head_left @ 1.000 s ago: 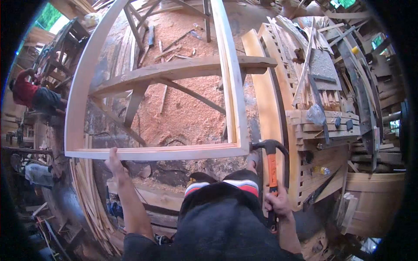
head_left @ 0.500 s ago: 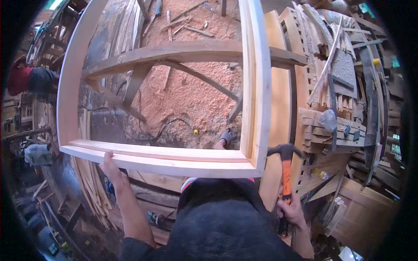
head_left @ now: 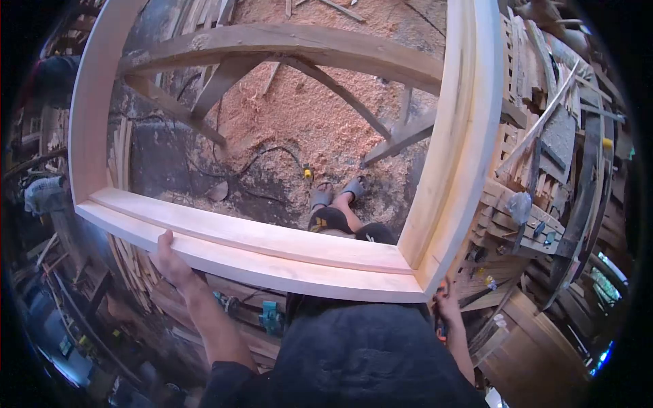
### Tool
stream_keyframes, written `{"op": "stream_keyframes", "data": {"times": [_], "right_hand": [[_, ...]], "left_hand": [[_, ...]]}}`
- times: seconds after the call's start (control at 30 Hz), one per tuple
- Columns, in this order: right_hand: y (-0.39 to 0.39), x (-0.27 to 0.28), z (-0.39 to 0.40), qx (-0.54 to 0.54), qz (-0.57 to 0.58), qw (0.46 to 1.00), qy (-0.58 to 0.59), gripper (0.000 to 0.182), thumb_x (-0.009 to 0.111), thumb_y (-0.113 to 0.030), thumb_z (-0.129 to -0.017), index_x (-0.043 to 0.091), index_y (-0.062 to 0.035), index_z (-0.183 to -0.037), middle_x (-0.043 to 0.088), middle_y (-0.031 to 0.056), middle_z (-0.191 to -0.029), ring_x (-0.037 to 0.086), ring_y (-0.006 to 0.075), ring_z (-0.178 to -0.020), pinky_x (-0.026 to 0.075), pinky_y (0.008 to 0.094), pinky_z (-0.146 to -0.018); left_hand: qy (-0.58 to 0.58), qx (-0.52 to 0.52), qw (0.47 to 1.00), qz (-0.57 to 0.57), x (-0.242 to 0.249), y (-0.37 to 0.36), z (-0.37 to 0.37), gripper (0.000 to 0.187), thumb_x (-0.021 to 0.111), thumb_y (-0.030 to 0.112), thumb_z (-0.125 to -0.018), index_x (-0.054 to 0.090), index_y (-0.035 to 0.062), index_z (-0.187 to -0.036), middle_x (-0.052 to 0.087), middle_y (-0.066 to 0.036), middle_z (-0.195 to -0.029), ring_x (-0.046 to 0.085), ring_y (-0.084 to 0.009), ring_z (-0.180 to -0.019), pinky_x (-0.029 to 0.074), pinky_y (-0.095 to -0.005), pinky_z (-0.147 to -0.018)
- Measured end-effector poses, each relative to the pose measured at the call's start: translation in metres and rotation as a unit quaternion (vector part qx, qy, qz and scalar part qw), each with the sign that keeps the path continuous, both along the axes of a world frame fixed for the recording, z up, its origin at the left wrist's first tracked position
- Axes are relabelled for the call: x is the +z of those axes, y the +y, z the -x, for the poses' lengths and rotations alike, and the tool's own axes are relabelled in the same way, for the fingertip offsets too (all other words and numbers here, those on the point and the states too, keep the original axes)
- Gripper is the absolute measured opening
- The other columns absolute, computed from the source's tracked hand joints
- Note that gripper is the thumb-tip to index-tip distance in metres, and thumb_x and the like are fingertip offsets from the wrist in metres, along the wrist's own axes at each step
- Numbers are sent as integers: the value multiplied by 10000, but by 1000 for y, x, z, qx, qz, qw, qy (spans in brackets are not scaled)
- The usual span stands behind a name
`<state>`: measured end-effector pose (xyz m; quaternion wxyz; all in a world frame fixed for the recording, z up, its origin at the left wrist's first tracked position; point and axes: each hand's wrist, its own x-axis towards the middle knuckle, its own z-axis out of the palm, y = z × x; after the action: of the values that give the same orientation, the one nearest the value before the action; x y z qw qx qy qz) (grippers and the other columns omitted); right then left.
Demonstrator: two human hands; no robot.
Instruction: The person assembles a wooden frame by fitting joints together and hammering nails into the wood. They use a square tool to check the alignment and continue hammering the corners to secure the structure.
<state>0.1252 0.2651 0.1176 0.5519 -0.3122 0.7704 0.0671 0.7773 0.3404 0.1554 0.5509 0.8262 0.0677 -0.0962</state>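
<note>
A large pale wooden frame point(head_left: 272, 268) spans the view, with a stepped groove along its inner edge. My left hand point(head_left: 175, 260) is closed on the near rail towards its left end, thumb over the edge and fingers hidden underneath. By the near right corner, my right hand point(head_left: 447, 307) is wrapped around the orange and black handle of a hammer point(head_left: 441, 333). The frame's corner covers the hammer's head. Under the frame, a rough wooden beam point(head_left: 286, 41) with angled legs crosses from left to right.
Wood shavings point(head_left: 272, 122) cover the floor around my sandalled feet point(head_left: 350, 190). A dark cable point(head_left: 252, 166) curls there beside a yellow piece point(head_left: 308, 173). Stacked boards and offcuts point(head_left: 544, 136) crowd the right side. Long thin strips point(head_left: 129, 265) lie at the left, near a teal tool point(head_left: 271, 316).
The frame's near right corner has swung right and closer to me, now covering the hammer's head. My right hand has risen slightly with the hammer. My left hand keeps its hold on the rail.
</note>
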Motion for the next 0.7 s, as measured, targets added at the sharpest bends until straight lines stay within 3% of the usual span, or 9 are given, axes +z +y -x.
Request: {"op": "stream_keyframes", "data": {"times": [0.07,0.17,0.3,0.37,0.47,0.53,0.6,0.63,0.7], "right_hand": [[78,-56,93,191,22,981,15,685,545,-29,-922,227,-95,-1525,632,80,-910,594,148,-752,503,263,-680],[164,-80,136,231,60,968,78,624,599,-146,-890,370,-10,-1454,651,219,-1090,632,321,-1020,491,412,-909],[184,-10,57,92,-146,980,99,567,593,-202,-911,426,5,-1412,610,256,-1249,572,355,-1199,436,421,-1011],[202,-28,62,130,-122,975,134,517,589,-216,-909,477,8,-1362,603,267,-1255,566,380,-1207,441,423,-1006],[229,-65,74,96,-57,984,140,468,599,-209,-877,538,0,-1291,621,279,-1189,589,408,-1151,464,432,-964],[222,-89,71,45,4,991,126,442,611,-195,-847,574,-9,-1246,641,285,-1119,615,424,-1090,486,441,-925],[179,-71,34,49,-8,981,188,404,621,-202,-849,607,-23,-1211,655,275,-1082,636,406,-1054,498,443,-893],[158,-58,21,45,-14,974,223,386,626,-206,-849,624,-30,-1193,662,270,-1063,647,398,-1036,504,444,-877],[157,-76,42,9,0,972,233,369,647,-233,-842,648,-45,-1159,677,252,-1022,665,370,-1000,513,437,-858]], "left_hand": [[41,4,999,35,-5,10,-6,525,596,139,-806,486,-122,-1248,563,-204,-1171,575,-293,-1054,456,-390,-922],[44,8,998,50,-17,27,-14,567,601,103,-805,459,-122,-1306,548,-214,-1233,557,-303,-1108,439,-399,-969],[60,7,994,87,-5,5,-4,564,614,111,-809,464,-142,-1291,552,-210,-1223,563,-300,-1093,445,-395,-956],[69,-28,995,64,-7,16,-16,586,655,160,-842,452,-142,-1301,543,-225,-1220,564,-300,-1079,449,-404,-956],[-152,-11,988,-30,24,-32,22,595,670,196,-882,442,-151,-1308,526,-258,-1230,554,-296,-1095,444,-411,-989],[-301,-101,938,-142,48,-62,40,534,602,184,-945,428,-92,-1368,492,-258,-1352,530,-319,-1208,431,-427,-1035],[-465,-351,729,-360,71,-61,51,538,562,193,-972,402,-14,-1442,442,-228,-1450,493,-323,-1285,431,-434,-1050],[-301,-486,788,-229,80,-69,74,473,591,113,-934,479,-45,-1365,545,-216,-1369,522,-350,-1271,418,-436,-1053],[-120,-690,693,-169,84,-82,131,427,673,279,-911,613,27,-1250,654,-184,-1203,610,-328,-1141,447,-425,-1015]]}}
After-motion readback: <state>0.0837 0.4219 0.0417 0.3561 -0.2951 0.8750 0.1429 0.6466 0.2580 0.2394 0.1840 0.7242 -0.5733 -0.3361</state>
